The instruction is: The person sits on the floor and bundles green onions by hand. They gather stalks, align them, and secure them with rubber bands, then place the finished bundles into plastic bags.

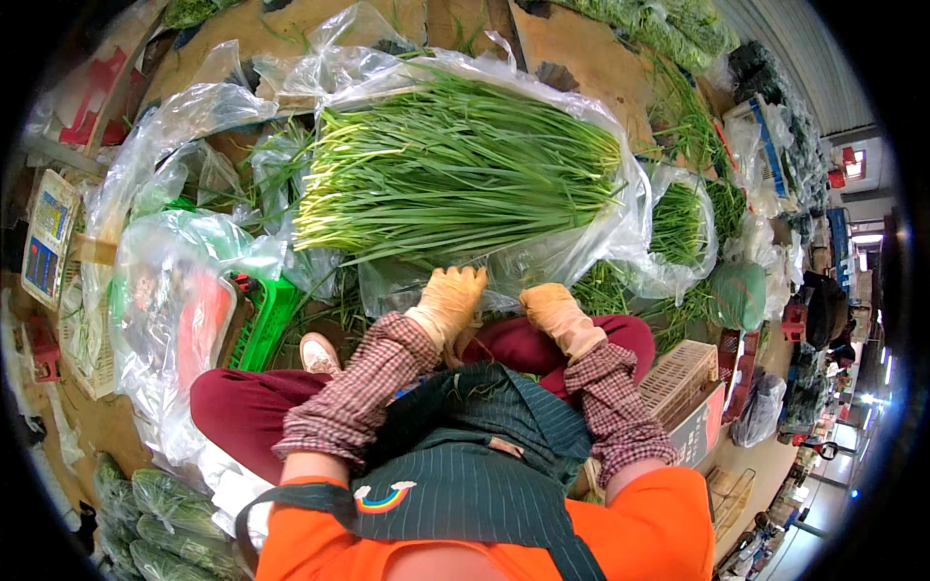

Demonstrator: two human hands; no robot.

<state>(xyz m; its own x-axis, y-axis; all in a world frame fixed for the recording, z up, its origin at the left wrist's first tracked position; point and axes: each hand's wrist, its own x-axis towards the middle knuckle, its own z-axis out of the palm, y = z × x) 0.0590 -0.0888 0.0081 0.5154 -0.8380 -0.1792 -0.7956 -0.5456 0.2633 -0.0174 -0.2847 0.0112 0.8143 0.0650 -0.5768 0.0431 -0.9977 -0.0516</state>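
A large heap of garlic chives [465,167], pale stem ends to the left, lies across a clear plastic bag [523,265] spread open beneath it. At the bag's near edge, my left hand [452,301], in a tan glove, has its fingers curled down on the plastic. My right hand [556,312], gloved alike, makes a fist on the same edge a little to the right. The film stretches between the two fists. Both hands are on the near side of the chives, apart from the leaves. The fingertips of the right hand are hidden.
On the left are a green plastic crate [265,327], a clear bag over red things [196,312] and a digital scale [49,240]. A smaller bag of chives [677,221] stands right, near a green twine roll [737,296] and a beige crate [679,378]. Bagged vegetables [160,530] lie lower left.
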